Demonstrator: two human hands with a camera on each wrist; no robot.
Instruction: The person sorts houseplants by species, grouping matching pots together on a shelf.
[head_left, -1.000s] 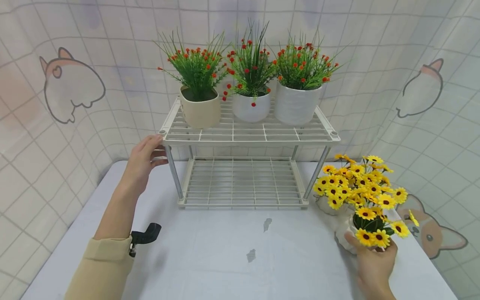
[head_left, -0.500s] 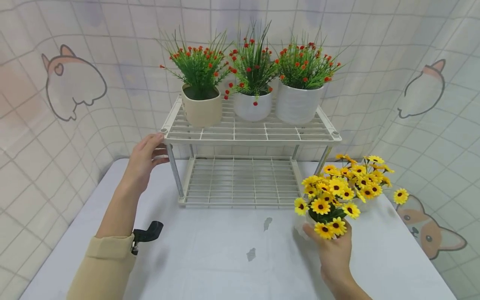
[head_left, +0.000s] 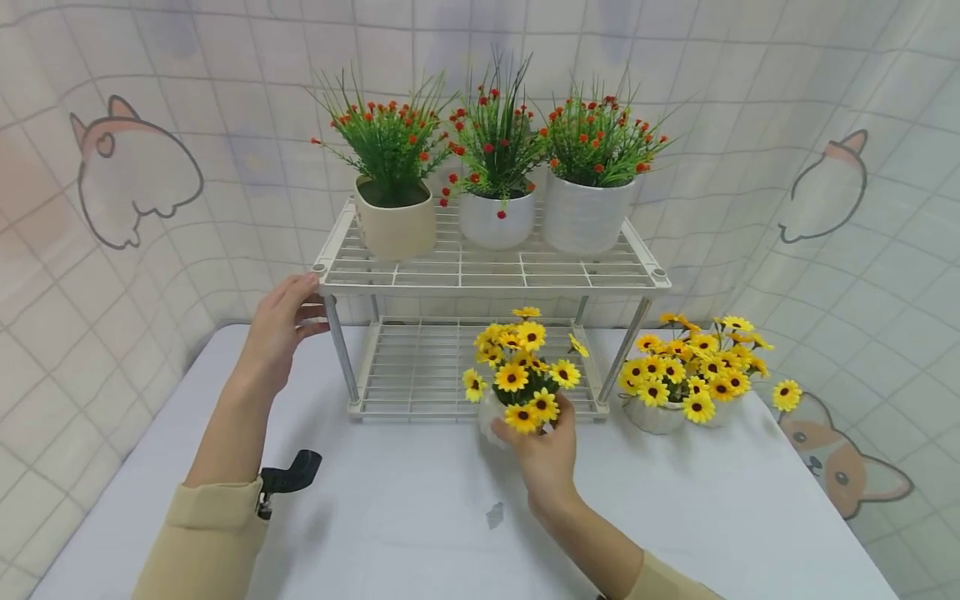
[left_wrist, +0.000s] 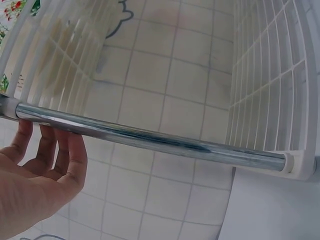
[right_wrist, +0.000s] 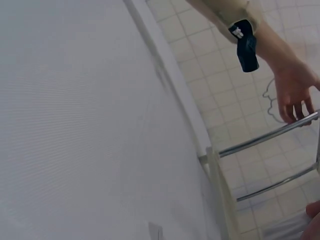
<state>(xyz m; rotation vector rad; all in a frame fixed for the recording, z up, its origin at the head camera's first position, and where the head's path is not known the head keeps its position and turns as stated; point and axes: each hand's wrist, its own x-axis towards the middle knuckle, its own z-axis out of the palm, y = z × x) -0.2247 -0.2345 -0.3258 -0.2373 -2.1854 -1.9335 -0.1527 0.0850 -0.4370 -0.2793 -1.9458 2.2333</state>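
My right hand (head_left: 546,458) holds a small whitish pot (head_left: 491,415) of yellow daisy-like flowers (head_left: 517,379), thumb at its left and fingers at its right. The pot is at the front edge of the lower shelf (head_left: 412,367); whether it touches cannot be told. Over at the left, my left hand (head_left: 273,333) grips the front corner of the white two-tier wire rack (head_left: 480,291). In the left wrist view its fingertips (left_wrist: 77,142) bend against the metal post (left_wrist: 165,140); the thumb is hidden. Only fingertips (right_wrist: 314,210) of the right hand show in the right wrist view.
On the top shelf stand a cream pot (head_left: 395,229), a small white pot (head_left: 497,221) and a larger white pot (head_left: 585,217), all with red-flowered grass. More yellow flowers in pale pots (head_left: 654,417) stand right of the rack. Patterned cloth (head_left: 247,192) walls the table's back and sides.
My right hand has carried one pot of yellow flowers leftward from the group at the right to the lower shelf's front. The left hand keeps its grip on the rack corner.
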